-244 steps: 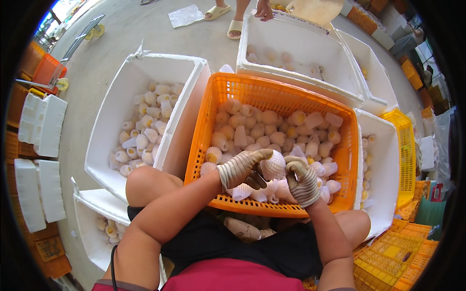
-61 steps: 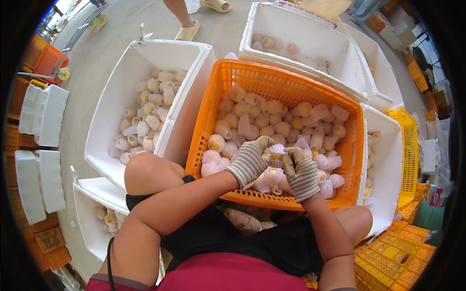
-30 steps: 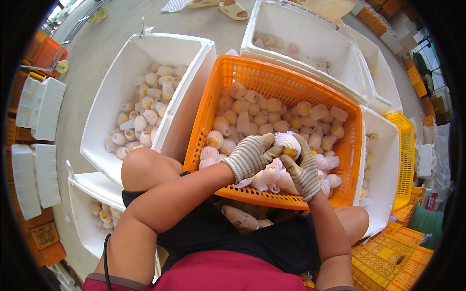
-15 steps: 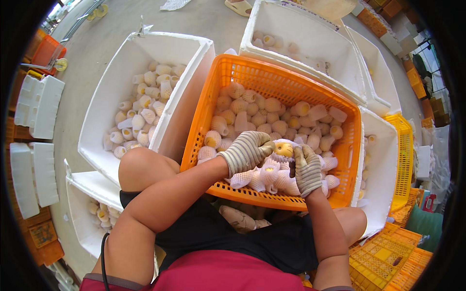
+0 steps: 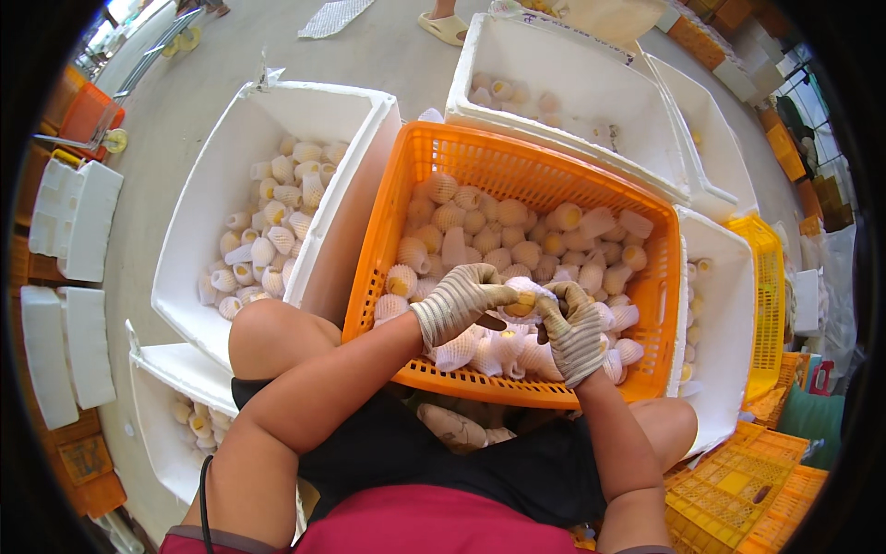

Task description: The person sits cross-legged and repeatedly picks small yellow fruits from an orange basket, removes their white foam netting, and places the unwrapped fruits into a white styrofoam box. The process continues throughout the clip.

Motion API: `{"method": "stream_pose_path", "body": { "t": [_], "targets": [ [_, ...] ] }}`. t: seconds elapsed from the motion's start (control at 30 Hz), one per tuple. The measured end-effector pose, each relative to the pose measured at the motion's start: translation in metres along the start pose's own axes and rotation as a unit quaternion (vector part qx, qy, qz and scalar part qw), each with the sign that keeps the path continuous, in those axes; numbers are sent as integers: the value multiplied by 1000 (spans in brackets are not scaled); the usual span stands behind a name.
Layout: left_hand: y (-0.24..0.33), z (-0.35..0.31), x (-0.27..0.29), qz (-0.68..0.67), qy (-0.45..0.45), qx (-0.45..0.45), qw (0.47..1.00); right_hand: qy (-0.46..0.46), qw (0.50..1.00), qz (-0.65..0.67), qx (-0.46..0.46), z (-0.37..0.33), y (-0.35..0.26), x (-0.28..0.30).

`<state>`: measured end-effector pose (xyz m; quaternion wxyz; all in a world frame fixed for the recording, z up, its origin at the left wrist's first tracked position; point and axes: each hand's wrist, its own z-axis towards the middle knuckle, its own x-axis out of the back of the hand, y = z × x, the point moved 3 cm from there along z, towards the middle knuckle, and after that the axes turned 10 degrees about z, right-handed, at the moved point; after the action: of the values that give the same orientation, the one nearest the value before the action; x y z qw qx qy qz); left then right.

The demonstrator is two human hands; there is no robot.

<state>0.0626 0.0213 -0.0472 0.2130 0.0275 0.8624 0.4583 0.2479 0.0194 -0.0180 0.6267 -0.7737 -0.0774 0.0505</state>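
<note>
Over the orange plastic crate (image 5: 517,395), a yellow fruit (image 5: 524,299) is partly wrapped in a white foam net. My left hand (image 5: 461,305), in a striped knit glove, pinches its left side between thumb and fingers. My right hand (image 5: 572,334), gloved alike, has its fingers curled on the right side, at the net. Yellow skin shows at the fruit's lower front, while the net covers its top. Beneath and beyond both hands, the crate is filled with several foam-netted fruits (image 5: 508,212).
A white foam box (image 5: 355,166) with netted fruits stands left of the crate. Another foam box (image 5: 577,69) is behind it, and one more (image 5: 724,323) at the right. Yellow crates (image 5: 729,485) lie lower right. A person's foot in a sandal (image 5: 445,28) is at the far edge.
The fruit has turned between my hands: its bare face pointed up toward me before, and now the net lies over its top. More of a person's foot shows at the far edge.
</note>
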Motion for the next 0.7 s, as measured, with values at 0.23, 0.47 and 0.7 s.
{"method": "stream_pose_path", "body": {
  "t": [0.23, 0.47, 0.7],
  "targets": [
    [7, -4, -7, 19, -41, -46, 998, -17, 997, 76, -20, -6, -12, -4],
    [7, -12, -12, 181, -10, 1, 984, -61, 996, -18, 61, -12, -5, -8],
    [21, -22, -10, 29, -5, 16, 999, -149, 987, -2, 68, -9, 2, -27]
  ]
}}
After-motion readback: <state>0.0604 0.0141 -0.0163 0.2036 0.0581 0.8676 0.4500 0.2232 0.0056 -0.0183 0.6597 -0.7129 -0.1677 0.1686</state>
